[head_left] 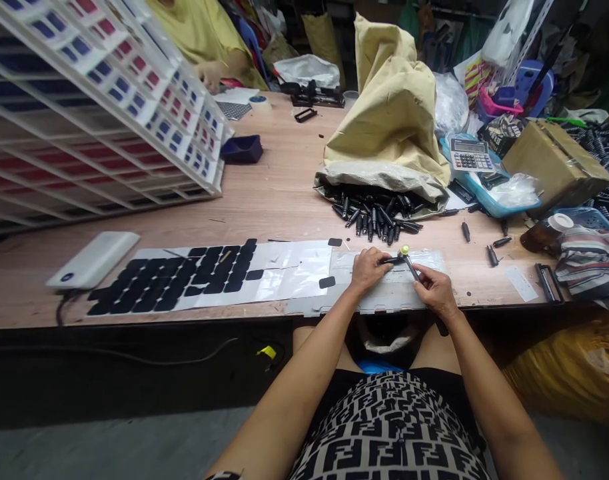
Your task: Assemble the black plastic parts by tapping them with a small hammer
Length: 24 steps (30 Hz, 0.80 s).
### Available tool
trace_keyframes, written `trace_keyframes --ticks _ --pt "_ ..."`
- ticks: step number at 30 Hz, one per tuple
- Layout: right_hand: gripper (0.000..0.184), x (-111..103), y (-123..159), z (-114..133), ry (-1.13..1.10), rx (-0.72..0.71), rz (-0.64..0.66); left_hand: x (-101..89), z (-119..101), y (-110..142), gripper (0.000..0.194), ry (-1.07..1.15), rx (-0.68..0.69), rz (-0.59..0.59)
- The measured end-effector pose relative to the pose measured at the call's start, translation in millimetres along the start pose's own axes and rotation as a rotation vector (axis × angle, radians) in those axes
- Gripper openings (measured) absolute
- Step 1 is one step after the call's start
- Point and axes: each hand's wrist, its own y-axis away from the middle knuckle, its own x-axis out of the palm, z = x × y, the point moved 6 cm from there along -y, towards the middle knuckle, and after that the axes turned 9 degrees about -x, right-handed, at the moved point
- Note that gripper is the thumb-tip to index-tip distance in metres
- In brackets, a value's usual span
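My left hand (368,268) is closed in a pinch on a small black part (390,261) lying on a clear plastic sheet (424,257) near the table's front edge. My right hand (436,288) grips a thin dark tool (411,267) whose tip meets the part by a small yellow-green knob (404,250). Just beyond my hands a heap of black cylindrical parts (379,215) spills from a tan sack (390,113).
To the left lie a white sheet of black adhesive pads (184,277) and a white power bank (93,259). A white slotted rack (99,107) stands at far left. Calculator (469,155), blue tray (484,197), cardboard box (554,163) at right. Another person sits across the table (204,40).
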Motion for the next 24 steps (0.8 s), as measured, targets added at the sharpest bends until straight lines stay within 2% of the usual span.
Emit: trace_keyframes --ticks 5,11,17,20,24 --pt "0.046 -6.4 -2.1 -6.8 -0.007 0.011 0.011 1.6 1.1 -0.5 0.02 0.002 -0.001 -0.001" --pt "0.048 -24.9 -9.7 -40.3 -0.044 0.14 -0.11 3.0 2.2 0.2 0.019 -0.007 0.007 0.001" --pt "0.049 -27.4 -12.9 -62.5 -0.218 0.214 -0.196 -1.1 0.4 2.6 0.02 0.005 0.061 0.016" --pt "0.05 -26.5 -11.6 -64.2 -0.218 0.215 -0.195 -4.6 -1.5 16.7 0.021 0.046 0.135 0.055" --pt "0.051 -26.1 -10.3 -65.8 -0.209 0.217 -0.19 -3.3 -3.3 64.8 0.019 0.062 0.343 0.139"
